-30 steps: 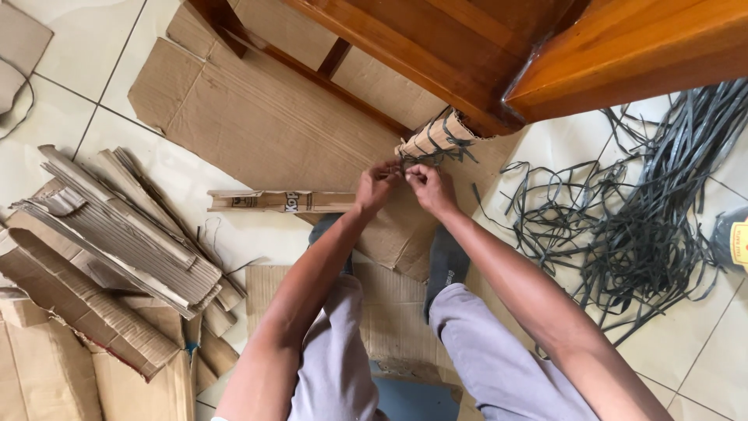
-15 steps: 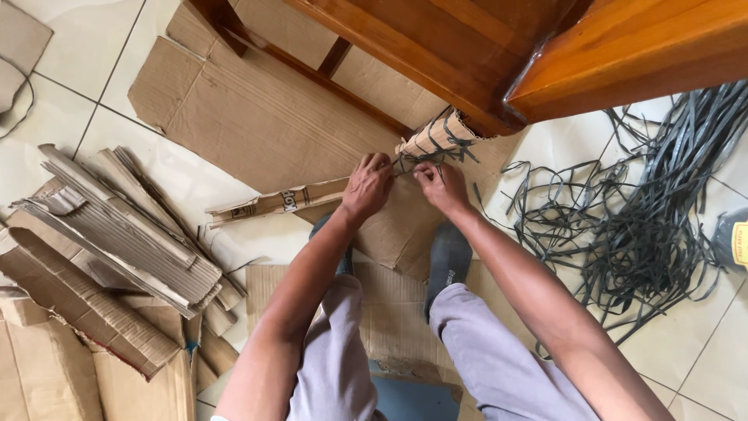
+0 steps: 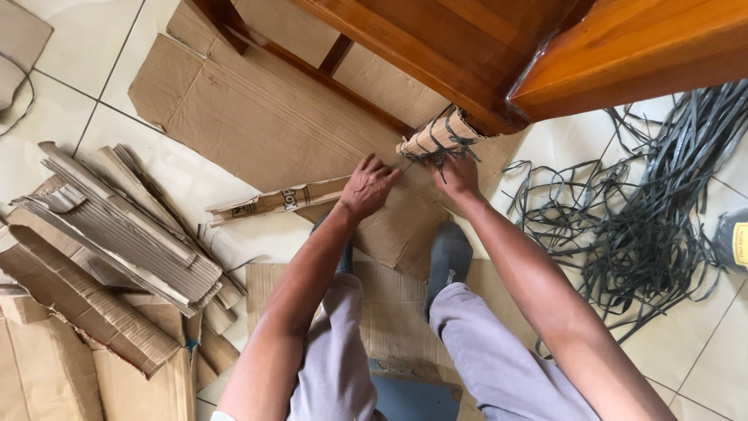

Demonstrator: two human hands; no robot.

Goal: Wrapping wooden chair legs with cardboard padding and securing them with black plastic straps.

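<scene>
Tiled floor (image 3: 179, 187) (strewn with cardboard): left hand (image 3: 366, 187) flat, fingers apart; right hand (image 3: 458, 175) fingers grip the strap-tied roll (image 3: 436, 134).

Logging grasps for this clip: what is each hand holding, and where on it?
The right hand grips the dark strap tied around the cardboard roll, at its knot. The left hand presses flat on the cardboard strip, gripping nothing.

Yellow-labelled dark package (image 3: 734, 238), right edge
</scene>
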